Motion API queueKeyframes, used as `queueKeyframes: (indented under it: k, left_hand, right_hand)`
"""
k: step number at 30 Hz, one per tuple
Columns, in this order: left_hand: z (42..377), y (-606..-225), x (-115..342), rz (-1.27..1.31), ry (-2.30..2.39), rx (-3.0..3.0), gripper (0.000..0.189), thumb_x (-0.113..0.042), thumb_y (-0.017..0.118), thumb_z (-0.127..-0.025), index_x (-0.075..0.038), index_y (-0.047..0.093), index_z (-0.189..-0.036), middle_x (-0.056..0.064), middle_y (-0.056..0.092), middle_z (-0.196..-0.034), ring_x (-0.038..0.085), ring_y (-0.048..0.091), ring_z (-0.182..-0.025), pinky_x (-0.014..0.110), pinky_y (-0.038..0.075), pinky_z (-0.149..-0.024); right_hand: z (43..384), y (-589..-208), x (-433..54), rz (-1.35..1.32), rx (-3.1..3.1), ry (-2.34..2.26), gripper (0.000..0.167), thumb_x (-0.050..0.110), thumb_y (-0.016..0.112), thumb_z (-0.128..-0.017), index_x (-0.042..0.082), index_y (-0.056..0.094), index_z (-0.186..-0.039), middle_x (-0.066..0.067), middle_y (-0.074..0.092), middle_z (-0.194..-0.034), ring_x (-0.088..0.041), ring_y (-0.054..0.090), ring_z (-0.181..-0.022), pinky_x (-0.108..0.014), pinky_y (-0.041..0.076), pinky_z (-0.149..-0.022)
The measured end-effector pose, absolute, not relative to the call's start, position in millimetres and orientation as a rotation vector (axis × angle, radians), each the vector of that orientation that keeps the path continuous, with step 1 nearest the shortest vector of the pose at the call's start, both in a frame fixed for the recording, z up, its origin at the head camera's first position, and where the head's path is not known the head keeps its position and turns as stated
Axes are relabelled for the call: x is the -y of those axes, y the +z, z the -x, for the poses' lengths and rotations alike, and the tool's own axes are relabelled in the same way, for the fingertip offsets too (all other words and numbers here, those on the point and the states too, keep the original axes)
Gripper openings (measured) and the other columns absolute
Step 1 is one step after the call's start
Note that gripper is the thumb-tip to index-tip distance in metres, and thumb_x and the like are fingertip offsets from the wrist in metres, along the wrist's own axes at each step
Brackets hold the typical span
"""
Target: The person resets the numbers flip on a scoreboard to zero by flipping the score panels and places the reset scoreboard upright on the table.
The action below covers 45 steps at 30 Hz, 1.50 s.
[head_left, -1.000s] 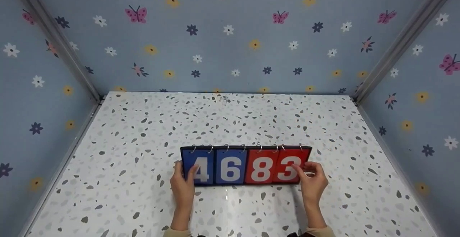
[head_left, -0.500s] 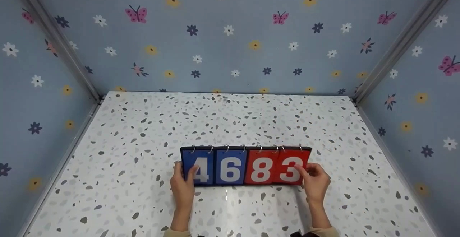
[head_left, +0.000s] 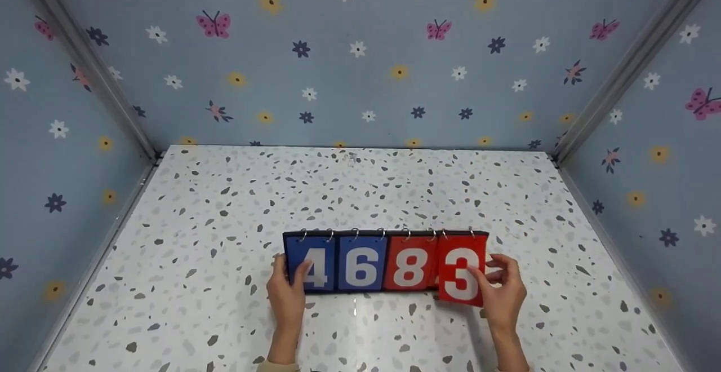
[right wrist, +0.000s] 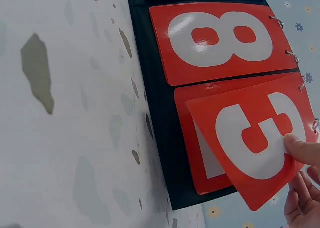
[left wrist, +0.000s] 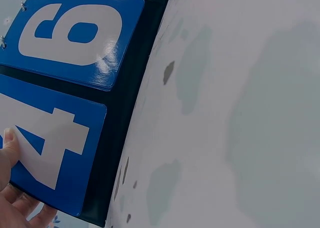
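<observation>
A flip scoreboard stands on the table, its number cards hung on metal rings along the top edge. It reads 4 and 6 on blue cards, 8 and 3 on red ones. My left hand grips its left end, thumb over the blue 4 card and fingers behind the board. With thumb and fingers, my right hand pinches the right edge of the red 3 card. That card is lifted away from the board and tilted. Beneath it, in the right wrist view, part of another red card with a white figure shows.
The speckled white tabletop extends around the scoreboard. Blue panels with flowers and butterflies enclose it at the back and both sides, with grey metal posts at the corners.
My right hand has moved slightly right, drawing the red 3 card out from the board, so its lower edge now hangs below the other cards. My left hand has stayed in place.
</observation>
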State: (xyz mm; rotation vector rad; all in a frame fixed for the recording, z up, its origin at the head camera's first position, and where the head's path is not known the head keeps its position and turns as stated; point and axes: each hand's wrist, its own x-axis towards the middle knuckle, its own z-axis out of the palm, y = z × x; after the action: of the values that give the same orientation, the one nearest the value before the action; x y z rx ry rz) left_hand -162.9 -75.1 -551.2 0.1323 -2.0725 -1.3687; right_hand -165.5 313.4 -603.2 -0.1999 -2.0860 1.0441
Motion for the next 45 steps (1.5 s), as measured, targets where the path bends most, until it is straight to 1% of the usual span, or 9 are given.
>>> queueKeyframes:
  k: [3,7,11,17,19,22,29,37,45]
  left_hand:
    - [163,-551,76,-0.134,-1.358,2.082,0.026,-0.015,0.069,-0.077,-0.002,0.053,-0.093,0.005,0.058,-0.076,0.016,0.054,-0.068,0.027,0.041,-0.062]
    - [163,-551,76,-0.135,-1.345,2.094,0.026,-0.016,0.068,-0.078,-0.002,0.052,-0.093,0.005,0.058,-0.077,0.017,0.055,-0.069,0.029,0.041,-0.063]
    - [163,-551,76,-0.138,-1.351,2.096,0.026,-0.016,0.068,-0.078,-0.002,0.052,-0.093,0.006,0.058,-0.077,0.017,0.054,-0.068,0.031,0.041,-0.062]
    - [163,-551,76,-0.124,-1.350,2.081,0.025,-0.014,0.068,-0.078,-0.001,0.053,-0.093,0.006,0.057,-0.076,0.016,0.054,-0.069,0.028,0.041,-0.062]
    - [164,-551,77,-0.121,-1.358,2.075,0.025,-0.014,0.069,-0.078,-0.002,0.053,-0.092,0.006,0.057,-0.076,0.015,0.054,-0.069,0.026,0.040,-0.063]
    - [163,-551,77,-0.133,-1.368,2.080,0.024,-0.015,0.068,-0.078,-0.002,0.053,-0.092,0.005,0.057,-0.077,0.015,0.054,-0.069,0.026,0.041,-0.062]
    - [163,-551,76,-0.155,-1.365,2.098,0.025,-0.017,0.068,-0.078,-0.002,0.052,-0.091,0.006,0.057,-0.075,0.016,0.052,-0.067,0.030,0.041,-0.061]
    - [164,-550,76,-0.121,-1.334,2.079,0.024,-0.014,0.069,-0.077,-0.002,0.053,-0.091,0.004,0.056,-0.072,0.015,0.050,-0.062,0.028,0.040,-0.057]
    - [164,-551,76,-0.127,-1.387,2.065,0.025,-0.012,0.070,-0.076,-0.002,0.054,-0.093,0.004,0.057,-0.076,0.013,0.053,-0.067,0.024,0.041,-0.061]
  right_hand:
    - [163,-605,-319,0.185,2.103,1.088,0.046,0.026,0.076,-0.069,0.028,0.053,-0.108,0.013,0.058,-0.090,-0.008,0.050,-0.060,-0.016,0.042,-0.057]
    - [161,-607,-327,0.194,2.152,1.184,0.035,0.024,0.075,-0.070,0.031,0.061,-0.102,0.012,0.061,-0.089,-0.011,0.051,-0.063,-0.019,0.042,-0.058]
    - [157,-599,-335,0.066,2.166,1.312,0.024,0.020,0.070,-0.077,0.023,0.067,-0.100,0.005,0.064,-0.091,-0.012,0.056,-0.074,-0.018,0.044,-0.062]
    - [121,-495,-300,-0.055,2.229,1.675,0.021,-0.001,0.052,-0.088,-0.008,0.059,-0.106,-0.018,0.061,-0.101,-0.016,0.057,-0.084,-0.022,0.047,-0.067]
    - [115,-477,-295,-0.087,2.241,1.736,0.021,-0.007,0.049,-0.087,-0.010,0.057,-0.107,-0.019,0.060,-0.102,-0.015,0.056,-0.083,-0.022,0.047,-0.066]
    - [117,-480,-302,-0.148,2.229,1.749,0.025,-0.013,0.052,-0.083,-0.010,0.058,-0.106,-0.019,0.060,-0.101,-0.017,0.057,-0.084,-0.023,0.047,-0.068]
    - [120,-463,-296,-0.377,1.974,1.802,0.022,-0.026,0.050,-0.075,-0.020,0.057,-0.095,-0.020,0.061,-0.089,-0.018,0.058,-0.081,-0.020,0.046,-0.069]
    - [130,-441,-290,-0.395,1.962,1.590,0.021,-0.030,0.054,-0.067,-0.021,0.059,-0.085,-0.022,0.051,-0.084,-0.018,0.051,-0.082,-0.018,0.044,-0.073]
    - [154,-427,-289,-0.480,1.898,1.537,0.021,-0.030,0.055,-0.067,-0.015,0.061,-0.081,-0.020,0.058,-0.080,-0.014,0.056,-0.079,-0.019,0.044,-0.068]
